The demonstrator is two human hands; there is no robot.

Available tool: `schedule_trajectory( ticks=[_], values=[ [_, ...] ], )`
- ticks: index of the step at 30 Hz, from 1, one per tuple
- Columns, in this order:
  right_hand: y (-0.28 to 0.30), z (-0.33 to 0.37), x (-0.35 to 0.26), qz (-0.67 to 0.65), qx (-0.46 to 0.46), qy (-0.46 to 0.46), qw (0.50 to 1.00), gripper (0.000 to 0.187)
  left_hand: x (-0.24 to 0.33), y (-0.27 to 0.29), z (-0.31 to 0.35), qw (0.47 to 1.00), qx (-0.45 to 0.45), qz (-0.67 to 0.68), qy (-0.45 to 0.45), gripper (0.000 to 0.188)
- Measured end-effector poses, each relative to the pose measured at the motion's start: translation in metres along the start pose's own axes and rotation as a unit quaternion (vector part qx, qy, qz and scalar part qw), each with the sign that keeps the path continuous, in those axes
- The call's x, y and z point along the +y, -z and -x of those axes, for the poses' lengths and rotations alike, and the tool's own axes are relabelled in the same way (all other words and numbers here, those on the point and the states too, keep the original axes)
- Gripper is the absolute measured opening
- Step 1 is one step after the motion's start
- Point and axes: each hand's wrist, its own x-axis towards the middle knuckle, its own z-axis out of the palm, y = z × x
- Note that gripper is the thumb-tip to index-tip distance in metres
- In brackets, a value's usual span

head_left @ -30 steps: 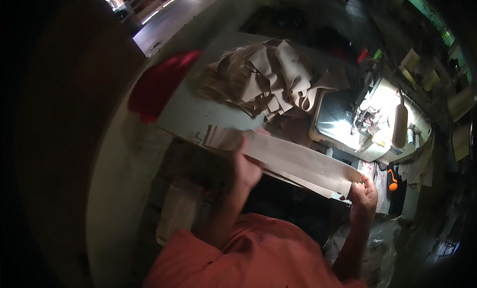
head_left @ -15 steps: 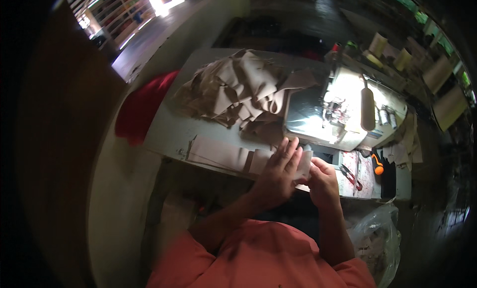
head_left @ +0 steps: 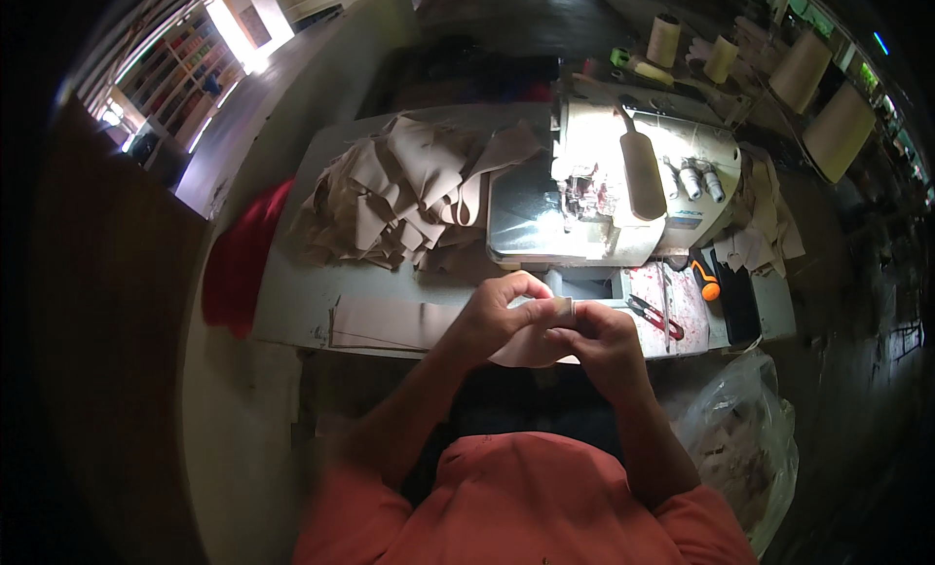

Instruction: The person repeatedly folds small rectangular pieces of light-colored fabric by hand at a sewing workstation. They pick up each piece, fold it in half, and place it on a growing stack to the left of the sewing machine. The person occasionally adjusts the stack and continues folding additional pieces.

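At the table's front edge, my left hand [head_left: 492, 317] pinches a folded beige fabric piece [head_left: 531, 351] between thumb and fingers. My right hand [head_left: 609, 346] grips the same piece just to the right, and the two hands almost meet at its upper edge. Part of the cloth hangs below the fingers. Flat beige fabric strips [head_left: 380, 323] lie along the front edge, left of my left hand. Beyond my hands stands a lit sewing machine [head_left: 701, 141] with a shiny plate [head_left: 526, 214].
A heap of beige cloth [head_left: 399, 190] covers the table's left part. Red-handled thread snips [head_left: 657, 318] and an orange-ended tool [head_left: 711, 290] lie right of my hands. A clear plastic bag [head_left: 745, 438] hangs at the right front. Thread cones [head_left: 664, 41] stand behind the machine.
My left hand was lying flat over the fabric with fingers stretched; it now pinches the cloth beside my right hand. The whole view has shifted, so the table appears further left.
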Motion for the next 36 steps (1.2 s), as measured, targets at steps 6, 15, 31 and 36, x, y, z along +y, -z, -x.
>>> schedule_trajectory(
  ticks=[6, 15, 31, 36],
  values=[
    [0.004, 0.003, 0.009, -0.104, -0.013, -0.074, 0.992, 0.013, 0.017, 0.004, -0.003, 0.996, 0.024, -0.081, -0.001, 0.012],
    [0.010, -0.022, 0.012, -0.124, 0.064, -0.024, 0.990, 0.016, 0.025, 0.003, -0.042, 0.959, 0.105, -0.244, -0.103, 0.014],
    [0.007, -0.057, 0.036, -0.127, 0.181, 0.047, 0.974, 0.014, 0.014, 0.016, -0.089, 0.866, 0.046, -0.452, -0.207, 0.014],
    [0.010, -0.061, 0.038, -0.063, 0.186, 0.065, 0.978, 0.016, 0.009, 0.017, -0.083, 0.775, 0.091, -0.551, -0.295, 0.022]
  ],
)
